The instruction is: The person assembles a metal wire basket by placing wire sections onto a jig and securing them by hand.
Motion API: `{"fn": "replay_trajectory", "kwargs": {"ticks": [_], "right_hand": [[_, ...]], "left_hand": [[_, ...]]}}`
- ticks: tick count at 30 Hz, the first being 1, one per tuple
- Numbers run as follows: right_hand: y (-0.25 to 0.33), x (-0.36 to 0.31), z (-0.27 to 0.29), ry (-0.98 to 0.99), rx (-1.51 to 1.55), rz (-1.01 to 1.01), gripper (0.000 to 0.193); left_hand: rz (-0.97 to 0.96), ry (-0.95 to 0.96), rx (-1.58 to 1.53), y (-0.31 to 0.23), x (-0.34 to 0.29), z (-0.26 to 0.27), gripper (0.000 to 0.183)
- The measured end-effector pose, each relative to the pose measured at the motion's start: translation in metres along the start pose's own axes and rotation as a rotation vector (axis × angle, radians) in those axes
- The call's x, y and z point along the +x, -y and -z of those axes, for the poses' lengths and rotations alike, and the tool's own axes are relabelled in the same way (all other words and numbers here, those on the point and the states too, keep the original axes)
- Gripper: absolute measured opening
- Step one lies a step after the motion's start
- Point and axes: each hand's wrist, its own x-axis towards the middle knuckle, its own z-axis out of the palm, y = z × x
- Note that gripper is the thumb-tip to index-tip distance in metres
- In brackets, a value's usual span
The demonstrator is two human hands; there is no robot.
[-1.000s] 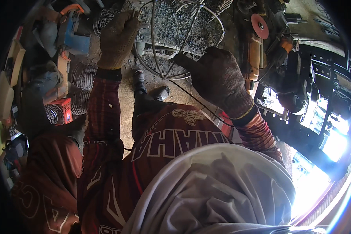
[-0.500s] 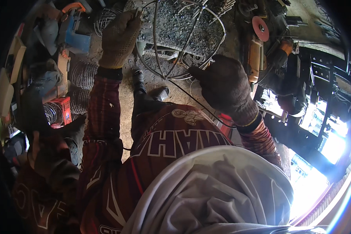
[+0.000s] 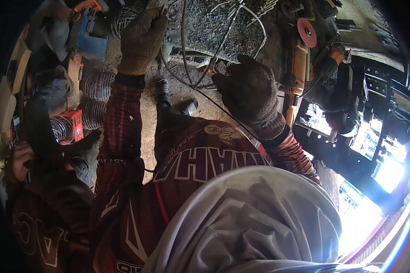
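Observation:
A round wire frame (image 3: 185,50) of bent metal rods, with rods meeting at a low junction, is held over a grit-covered work surface (image 3: 200,32). My left hand (image 3: 142,41), in a knitted work glove, is closed at the frame's left side; a short metal end shows by the fingertips. My right hand (image 3: 250,93), in a dark glove, is curled over the frame's lower right edge and hides that stretch of ring. Its exact finger contact is hard to see. A thin dark line runs from near the junction toward my right forearm.
At right lie an orange angle grinder (image 3: 299,68) with a pink disc (image 3: 307,32) and another orange tool (image 3: 336,55). Left are a blue machine (image 3: 90,43), stacked wire rings (image 3: 98,85) and a red crate (image 3: 77,123). Another person's hand (image 3: 21,160) shows at far left.
My right hand has shifted left and now covers more of the frame's lower right edge. My left hand has barely moved. The other person's hand at far left has moved.

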Motion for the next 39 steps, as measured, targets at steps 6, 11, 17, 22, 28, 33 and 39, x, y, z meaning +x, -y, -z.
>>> {"fn": "replay_trajectory", "kwargs": {"ticks": [6,11,17,22,28,33,39], "right_hand": [[0.000,0.022,-0.007,-0.011,-0.019,0.076,0.019],[0.000,0.022,-0.011,-0.019,-0.046,0.120,0.015],[-0.002,0.011,-0.002,0.022,-0.056,0.134,0.016],[0.006,0.016,-0.002,-0.039,-0.079,0.125,0.020],[-0.001,0.015,0.004,-0.003,-0.044,0.129,0.020],[0.003,0.003,-0.006,-0.042,0.018,0.136,0.024],[0.008,0.007,-0.017,-0.028,0.003,0.181,0.032]], "left_hand": [[0.072,0.013,0.024,-0.005,-0.001,0.002,0.023],[0.068,-0.005,0.153,0.000,-0.001,0.003,0.026],[0.058,-0.001,-0.101,0.012,-0.003,0.000,0.025],[-0.024,0.026,0.146,0.007,-0.001,0.003,0.024],[0.040,0.026,0.031,0.009,-0.002,0.002,0.023],[0.020,0.014,-0.022,0.013,-0.002,0.001,0.019],[0.009,0.026,0.021,0.014,-0.001,0.004,0.015]]}}
